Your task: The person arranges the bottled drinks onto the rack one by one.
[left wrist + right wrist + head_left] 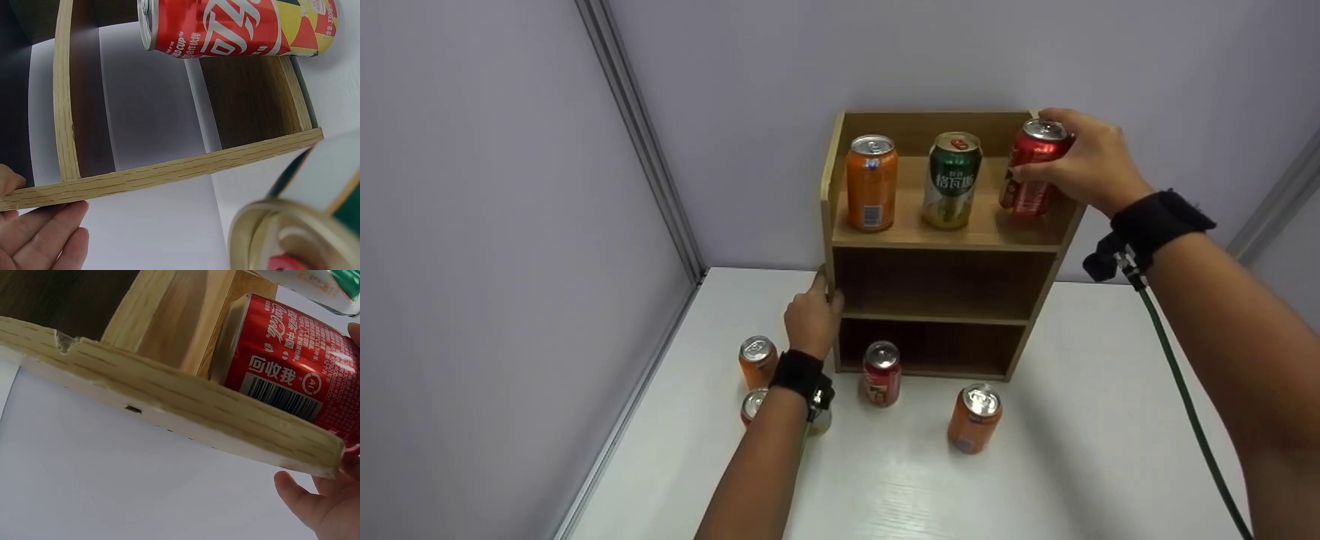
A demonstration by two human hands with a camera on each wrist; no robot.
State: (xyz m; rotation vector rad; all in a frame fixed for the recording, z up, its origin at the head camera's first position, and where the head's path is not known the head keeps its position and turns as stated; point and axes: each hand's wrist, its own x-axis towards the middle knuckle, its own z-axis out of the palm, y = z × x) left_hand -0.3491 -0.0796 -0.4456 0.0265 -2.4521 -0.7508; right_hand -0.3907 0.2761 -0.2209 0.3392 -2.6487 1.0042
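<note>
As the shelf edge is gripped by left hand, a red can is grasped, upper right, by right hand.

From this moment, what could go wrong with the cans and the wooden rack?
The red can, held by the right hand, is near the right side panel and might bump it.
The left hand grips the left side panel; a pull might tilt the wooden rack, toppling its orange can or green can.
In the head view, the left forearm overlaps a partly hidden can; withdrawing low could knock it.
</note>
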